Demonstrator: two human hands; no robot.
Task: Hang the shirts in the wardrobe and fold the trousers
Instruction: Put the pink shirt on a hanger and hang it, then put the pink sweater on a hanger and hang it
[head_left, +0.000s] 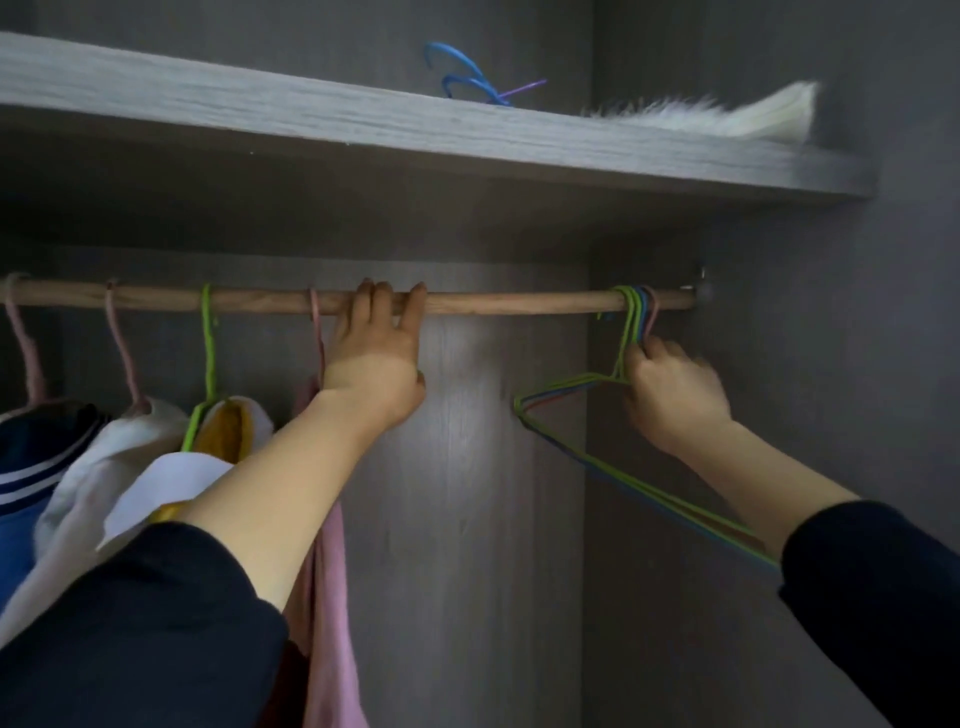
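Part of the job looks done. Four tops hang at the left end of the long round wooden rod (493, 302) inside the grey wardrobe (467, 467). There is a dark blue top with white stripes (31, 467), a soft white top (98, 457), a yellow and white top (228, 426) and a long pink top (330, 571). They are bunched close together and look a bit crumpled at the shoulders. I cannot tell if every one is a shirt.

I see no trousers at all, so I cannot say if any are folded. No loose shirt is in view either.

The left hand (374, 364) is up at the middle of the rod, just beside the pink top, with its fingers hooked over the wood.

The right hand (675, 395) is near the right end of the rod. It pinches the necks of a bunch of thin wire hangers (630, 322), green, blue and pink, which have no clothes on them. Their hooks sit on the rod, well apart from the tops. My guess is that one hanger is being picked for another shirt, so there is more to do.

Above, a grey wooden shelf (311, 119) holds some blue plastic hooks (465, 78) and a white fluffy thing (727, 117).
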